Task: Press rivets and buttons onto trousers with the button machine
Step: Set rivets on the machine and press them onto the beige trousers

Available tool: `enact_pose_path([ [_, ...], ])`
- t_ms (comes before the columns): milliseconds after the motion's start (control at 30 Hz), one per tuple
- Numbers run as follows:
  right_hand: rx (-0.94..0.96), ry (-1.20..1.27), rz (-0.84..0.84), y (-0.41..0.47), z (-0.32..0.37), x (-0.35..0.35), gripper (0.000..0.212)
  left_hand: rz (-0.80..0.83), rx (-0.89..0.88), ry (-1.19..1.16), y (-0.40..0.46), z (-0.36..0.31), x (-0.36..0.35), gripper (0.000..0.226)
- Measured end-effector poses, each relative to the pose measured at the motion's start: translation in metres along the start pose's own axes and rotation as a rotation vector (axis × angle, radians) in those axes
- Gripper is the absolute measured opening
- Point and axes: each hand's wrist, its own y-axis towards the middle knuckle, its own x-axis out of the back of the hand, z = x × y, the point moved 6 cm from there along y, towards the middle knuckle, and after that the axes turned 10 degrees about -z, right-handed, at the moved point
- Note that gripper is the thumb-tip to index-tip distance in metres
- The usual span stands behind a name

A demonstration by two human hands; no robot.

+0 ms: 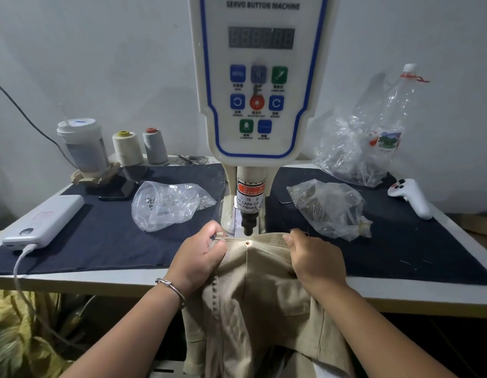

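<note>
Beige trousers (261, 290) hang over the table's front edge, their waistband lying under the black punch head (249, 227) of the white servo button machine (260, 77). A red laser dot (247, 243) glows on the waistband just below the punch. My left hand (201, 257) pinches the waistband left of the dot. My right hand (313, 257) grips the fabric on the right, stretching it flat between the two hands.
Clear bags of metal parts lie left (166, 204) and right (329, 208) of the machine on a dark cloth (100, 241). A white power bank (43, 222), a cup (83, 144), two thread cones (140, 147), a plastic bottle (387, 126) and a white controller (411, 196) stand around.
</note>
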Motion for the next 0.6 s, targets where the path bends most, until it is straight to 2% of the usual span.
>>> enact_pose_path([
  [200, -0.115, 0.103, -0.024, 0.004, 0.004, 0.017, 0.034, -0.031, 0.053, -0.008, 0.001, -0.006, 0.002, 0.013],
  [300, -0.271, 0.325, 0.03, 0.02, 0.012, 0.041, 0.038, -0.113, 0.02, -0.069, 0.003, -0.015, 0.015, 0.018],
  [367, -0.497, 0.621, 0.147, 0.023, 0.014, 0.051, 0.034, -0.118, 0.006, -0.109, 0.004, -0.021, 0.023, 0.021],
  [433, -0.677, 0.833, 0.351, 0.007, 0.022, 0.054, 0.026, -0.076, 0.05, -0.111, 0.003, -0.019, 0.028, 0.016],
  [500, -0.72, 0.936, 0.55, -0.016, 0.033, 0.051, 0.022, -0.013, 0.11, -0.076, -0.001, -0.011, 0.031, 0.024],
  [567, -0.736, 1.039, 0.657, -0.038, 0.045, 0.046, 0.029, 0.031, 0.158, -0.061, -0.01, -0.002, 0.036, 0.026],
  [600, -0.728, 1.1, 0.682, -0.046, 0.052, 0.044, 0.025, 0.036, 0.179, -0.071, -0.016, 0.001, 0.041, 0.024],
])
